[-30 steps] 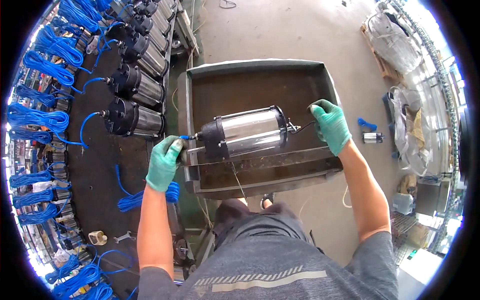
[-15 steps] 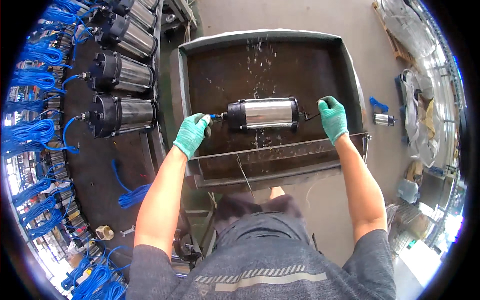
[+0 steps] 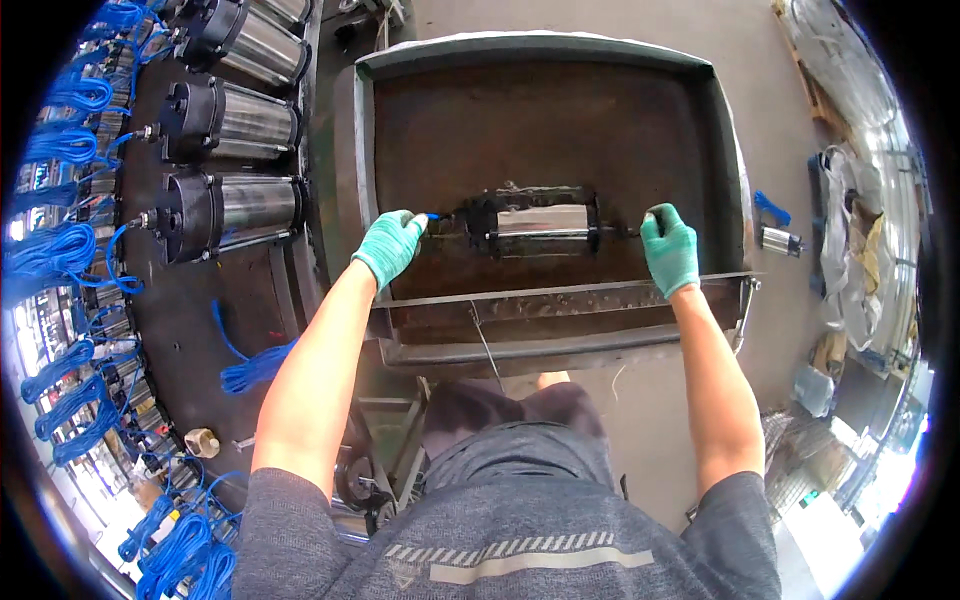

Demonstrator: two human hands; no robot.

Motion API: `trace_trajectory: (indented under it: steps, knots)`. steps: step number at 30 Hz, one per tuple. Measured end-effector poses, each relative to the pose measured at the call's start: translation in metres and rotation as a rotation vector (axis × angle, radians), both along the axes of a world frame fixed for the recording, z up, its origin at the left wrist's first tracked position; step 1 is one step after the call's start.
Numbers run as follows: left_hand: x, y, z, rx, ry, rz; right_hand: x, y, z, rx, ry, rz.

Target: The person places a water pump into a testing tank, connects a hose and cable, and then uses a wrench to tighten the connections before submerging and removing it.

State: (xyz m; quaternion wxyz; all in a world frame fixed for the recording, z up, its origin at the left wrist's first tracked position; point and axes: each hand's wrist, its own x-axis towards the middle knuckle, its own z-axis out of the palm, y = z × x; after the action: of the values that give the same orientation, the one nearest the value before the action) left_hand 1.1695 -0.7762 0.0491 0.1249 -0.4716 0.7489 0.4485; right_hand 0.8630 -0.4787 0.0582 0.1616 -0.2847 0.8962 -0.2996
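Note:
A motor-like cylinder [image 3: 543, 221] with a shiny steel body and black end caps lies level in a dark metal water tank [image 3: 745, 190], partly under the brown water. My left hand [image 3: 391, 248], in a green glove, is closed on the blue cable [image 3: 432, 217] at the cylinder's left end. My green-gloved right hand [image 3: 671, 255] is closed at the other end, on a thin dark rod [image 3: 628, 231] that runs to the cylinder. Part of that rod is hidden by the fingers and the water.
Across the tank's near part runs a metal bar [image 3: 570, 294]. Similar steel cylinders [image 3: 255, 205] stand in a row on the dark bench at left, with coiled blue cables [image 3: 60, 255] beyond. A small cylinder [image 3: 781, 241] lies on the floor at right.
The cylinder has gone down into the water, from above the surface with drips and splashes around it. Both hands keep their grip. The view has shifted slightly.

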Motion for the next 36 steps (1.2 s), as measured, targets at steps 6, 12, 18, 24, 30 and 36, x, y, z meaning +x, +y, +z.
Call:
trace_trajectory:
  steps: [6, 12, 18, 24, 30, 36]
  knots:
    - [0.022, 0.019, -0.019, -0.067, 0.090, 0.144, 0.005, -0.002, -0.009, -0.001, 0.101, -0.012]
    - [0.030, 0.044, -0.017, -0.372, 0.077, 0.120, 0.003, -0.004, -0.009, 0.039, 0.075, -0.010]
    - [0.019, 0.054, -0.007, -0.535, -0.062, 0.105, 0.002, -0.005, -0.009, 0.036, 0.075, 0.008]
    - [0.015, 0.056, -0.003, -0.567, -0.086, 0.100, 0.002, -0.005, -0.008, 0.037, 0.048, 0.000]
    - [0.015, 0.055, -0.007, -0.592, -0.070, 0.106, 0.002, -0.005, -0.009, 0.039, 0.003, -0.025]
    - [0.016, 0.055, -0.011, -0.600, -0.083, 0.108, 0.002, -0.003, -0.008, -0.013, 0.034, -0.012]
